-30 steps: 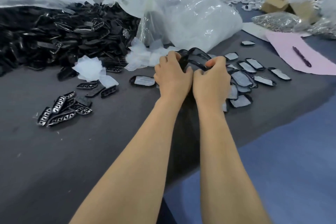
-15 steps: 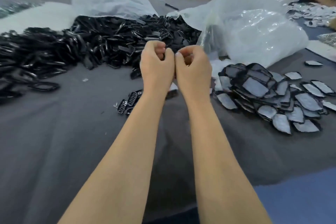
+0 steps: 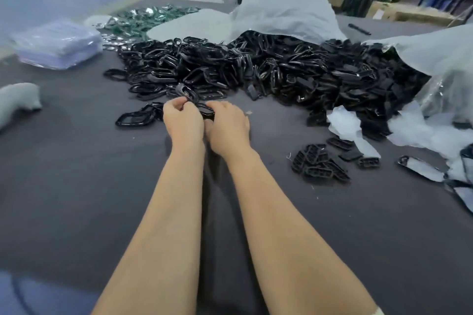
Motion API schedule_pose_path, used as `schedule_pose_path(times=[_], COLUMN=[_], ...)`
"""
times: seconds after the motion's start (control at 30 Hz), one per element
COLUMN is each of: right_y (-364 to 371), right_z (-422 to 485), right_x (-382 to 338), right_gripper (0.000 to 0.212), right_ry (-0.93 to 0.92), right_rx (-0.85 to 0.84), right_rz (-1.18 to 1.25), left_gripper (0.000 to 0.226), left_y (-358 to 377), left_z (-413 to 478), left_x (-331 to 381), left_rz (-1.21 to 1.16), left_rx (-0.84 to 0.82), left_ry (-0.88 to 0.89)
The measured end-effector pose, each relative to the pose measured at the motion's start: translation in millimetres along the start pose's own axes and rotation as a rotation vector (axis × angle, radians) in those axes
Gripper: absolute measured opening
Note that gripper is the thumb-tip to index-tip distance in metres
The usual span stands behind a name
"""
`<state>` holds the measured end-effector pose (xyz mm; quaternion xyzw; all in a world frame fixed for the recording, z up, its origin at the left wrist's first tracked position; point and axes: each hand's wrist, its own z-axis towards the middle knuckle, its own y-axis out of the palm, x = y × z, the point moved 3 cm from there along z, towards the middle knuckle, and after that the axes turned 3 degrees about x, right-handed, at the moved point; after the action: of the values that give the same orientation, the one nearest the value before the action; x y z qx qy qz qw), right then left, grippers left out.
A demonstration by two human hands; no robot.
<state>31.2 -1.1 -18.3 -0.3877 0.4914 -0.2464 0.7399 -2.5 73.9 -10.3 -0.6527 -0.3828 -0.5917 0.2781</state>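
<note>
Both my hands have come down since half a second back, when they were raised as bare fists. Now they sit low on the grey table cloth [image 3: 76, 186] at the near edge of the heap, with something black in them, and my view has swung left, so the film-backed pieces have slid almost out of sight on the right.

Just beyond my knuckles lies the big heap of black frames [image 3: 256, 71], spilling from under a white sack [image 3: 281, 7]. A clear plastic bag [image 3: 448, 59] slumps over its right end. One loose frame [image 3: 135, 119] lies flat just left of my left hand, nearly touching it. Well to the right are a small cluster of grille pieces [image 3: 320, 163], some white paper scraps [image 3: 350, 125] and a film-covered piece [image 3: 422, 167]. Far left sit a wrapped stack of lilac sheets [image 3: 58, 43] and a pale cloth lump [image 3: 18, 100]; green shiny parts [image 3: 153, 15] lie behind the heap.

My left hand [image 3: 183, 120] has its fingers curled in tight, pinching a black frame [image 3: 188, 92] that tilts up above the knuckles. My right hand [image 3: 226, 125] presses against the left, fingers curled down over the frame's lower end — whether that end is the same piece or a second one, I cannot tell.
</note>
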Motion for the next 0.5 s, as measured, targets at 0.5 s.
schedule_pose_path(times=[0.5], right_y=[-54.3], right_z=[-4.1], right_x=[21.8], right_gripper=[0.015], right_ry=[0.124], right_rx=[0.186], right_rz=[0.360], left_gripper=[0.020], left_y=[43.7], left_z=[-30.4], left_x=[10.4], left_rz=[0.121], left_rx=[-0.407], left_ry=[0.120])
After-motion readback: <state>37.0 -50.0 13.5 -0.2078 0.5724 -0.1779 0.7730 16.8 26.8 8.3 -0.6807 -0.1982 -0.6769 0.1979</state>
